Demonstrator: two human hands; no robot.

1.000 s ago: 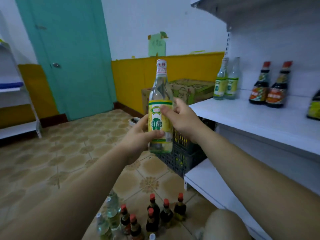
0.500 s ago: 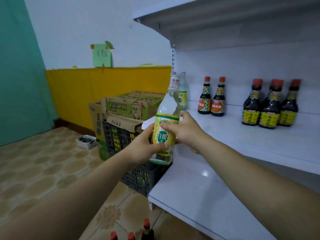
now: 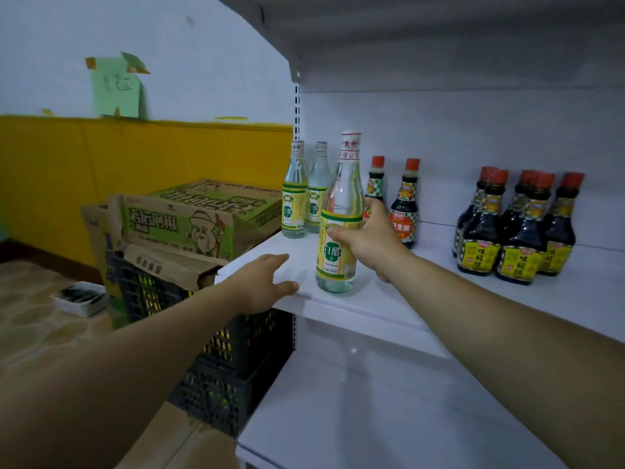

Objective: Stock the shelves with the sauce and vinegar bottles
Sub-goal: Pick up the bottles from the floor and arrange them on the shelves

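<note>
The clear glass, yellow-labelled vinegar bottle point(image 3: 340, 204) now stands at the white shelf point(image 3: 439, 299)'s near left edge, with the right hand point(image 3: 368, 242) gripping it. The left hand point(image 3: 260, 282) has let go, fingers relaxed on the edge.

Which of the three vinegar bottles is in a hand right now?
The front bottle, gripped by the right hand; the other two stand untouched behind.

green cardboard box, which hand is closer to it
Left. The left hand rests open on the shelf edge, just right of the green cardboard box. The right hand is farther right, gripping the vinegar bottle.
</note>
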